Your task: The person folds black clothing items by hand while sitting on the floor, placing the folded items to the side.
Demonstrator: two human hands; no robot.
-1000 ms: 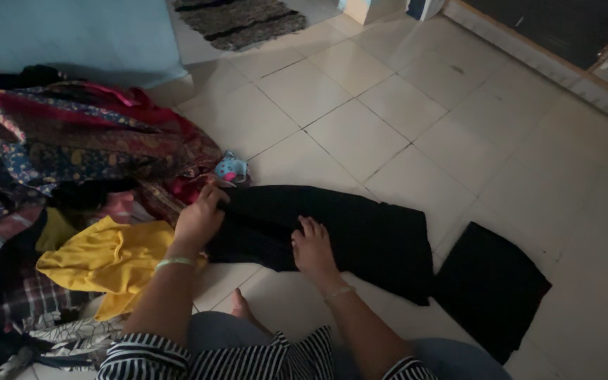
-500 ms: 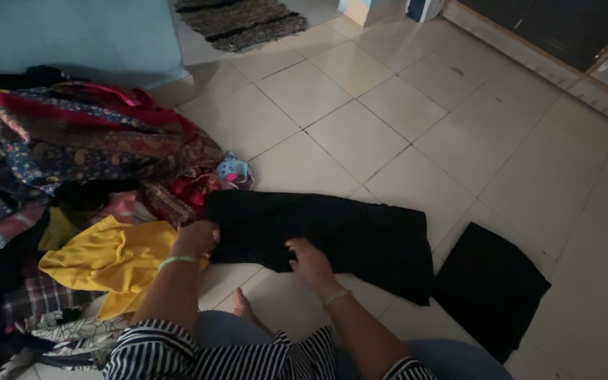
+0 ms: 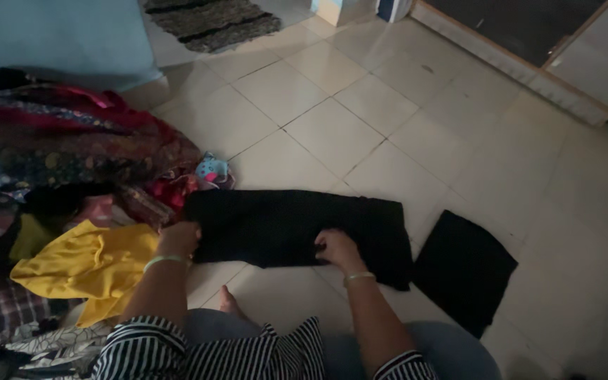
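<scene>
- Black cloth (image 3: 297, 226), seen from the head camera, lies spread flat on the pale tiled floor (image 3: 360, 119), a long dark rectangle running from 9 o'clock to 3 o'clock just in front of the person's knees.
- Left hand (image 3: 177, 238) sits at the cloth's 9 o'clock end, fingers curled shut on the near corner, a light bangle on the wrist.
- Right hand (image 3: 337, 248) presses on the near edge of the same cloth toward its 4 o'clock part, fingers bent and closed on the fabric; whether it pinches or only presses I cannot tell for sure, yet the edge bunches under it.
- Both hands are well apart, with the middle of the cloth between them.
- Folded black piece (image 3: 464, 270) lies at 3 o'clock of the spread cloth, just beside its far end, tilted like a diamond on the tiles.
- Yellow garment (image 3: 86, 264) lies crumpled at 9 o'clock, just beside the left hand.
- Heaped patterned clothes (image 3: 65, 148) in red and dark blue rise at 10 o'clock, against a pale blue surface.
- Small blue soft toy (image 3: 212, 169) rests at 11 o'clock of the cloth, at the edge of the heap.
- Striped rug (image 3: 209, 21) lies at 12 o'clock, well apart.
- Bare foot (image 3: 228, 302) shows at 6 o'clock, below the cloth, beside striped sleeves.
</scene>
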